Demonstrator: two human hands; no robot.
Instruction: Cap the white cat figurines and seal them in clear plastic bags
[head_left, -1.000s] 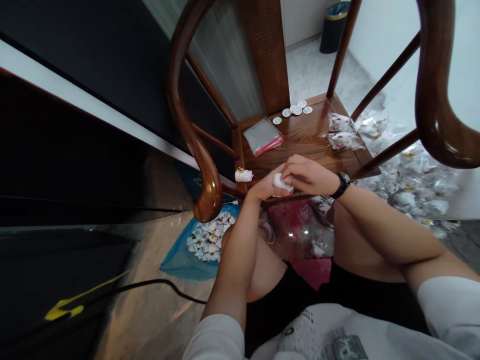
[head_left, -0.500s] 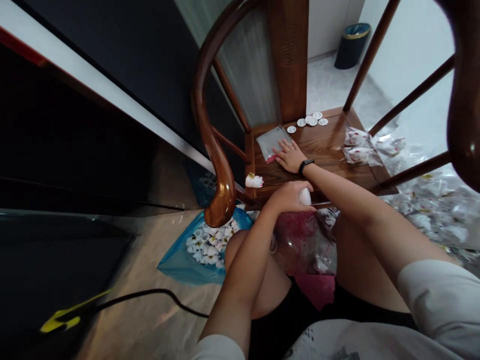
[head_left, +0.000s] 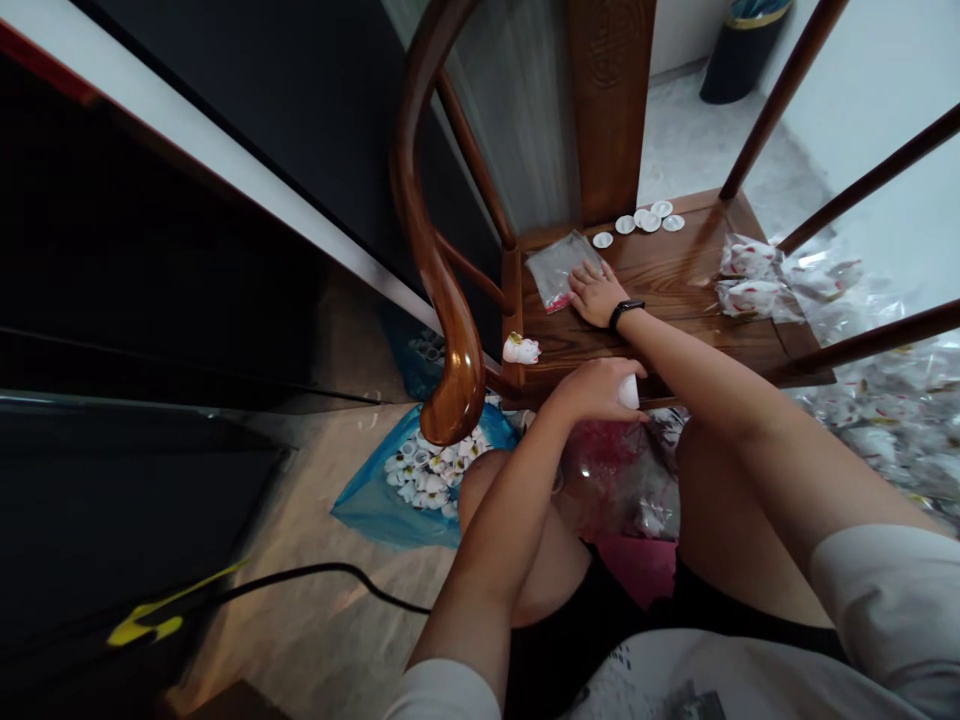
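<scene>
The left hand [head_left: 596,388] is closed around a small white smooth piece [head_left: 628,391], just in front of the brown wooden chair seat [head_left: 675,290]. The right hand [head_left: 598,295] lies flat, fingers open, on a clear plastic bag with a red edge [head_left: 555,265] on the seat. A little white and red toy animal [head_left: 521,349] sits at the seat's front corner. Small white round discs [head_left: 646,219] lie near the backrest. A blue bag of white pieces [head_left: 420,475] is on the floor.

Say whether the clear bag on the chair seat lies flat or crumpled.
Flat: the clear bag lies spread on the seat, right hand touching its edge.
</scene>
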